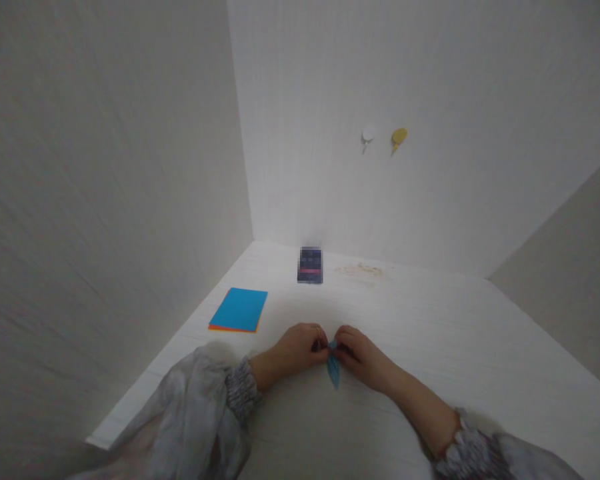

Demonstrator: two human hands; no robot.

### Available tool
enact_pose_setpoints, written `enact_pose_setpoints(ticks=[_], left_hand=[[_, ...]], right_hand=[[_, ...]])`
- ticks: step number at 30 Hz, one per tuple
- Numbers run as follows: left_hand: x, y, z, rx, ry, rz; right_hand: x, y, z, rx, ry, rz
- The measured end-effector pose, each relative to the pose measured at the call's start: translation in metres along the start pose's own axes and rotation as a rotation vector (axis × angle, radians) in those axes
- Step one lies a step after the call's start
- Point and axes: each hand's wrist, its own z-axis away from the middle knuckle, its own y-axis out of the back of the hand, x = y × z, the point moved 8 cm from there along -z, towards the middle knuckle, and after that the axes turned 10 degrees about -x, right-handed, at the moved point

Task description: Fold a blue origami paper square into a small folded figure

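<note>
Between my two hands is a small piece of folded blue paper, its pointed end hanging toward me. My left hand pinches it from the left, fingers closed, with a ring on one finger. From the right, my right hand grips the same paper near its top. The fingertips of both hands almost meet there and cover the upper part of the folds. Left of my hands lies a stack of square paper sheets, blue on top with an orange edge showing beneath.
A dark, blurred rectangular object stands by the back wall. Brownish marks show on the white table to its right. A white hook and a yellow hook are on the wall. Side walls enclose the table left and right.
</note>
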Motion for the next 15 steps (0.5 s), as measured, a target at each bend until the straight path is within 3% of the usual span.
enact_pose_setpoints(ticks=[7,15], left_hand=[[-0.001,0.0,0.0,-0.013,0.045,0.011],[-0.001,0.001,0.0,-0.022,0.066,0.067]], right_hand=[[0.005,-0.005,-0.002,-0.041,-0.121,0.161],[0.015,-0.006,-0.004,-0.061,-0.306,0.146]])
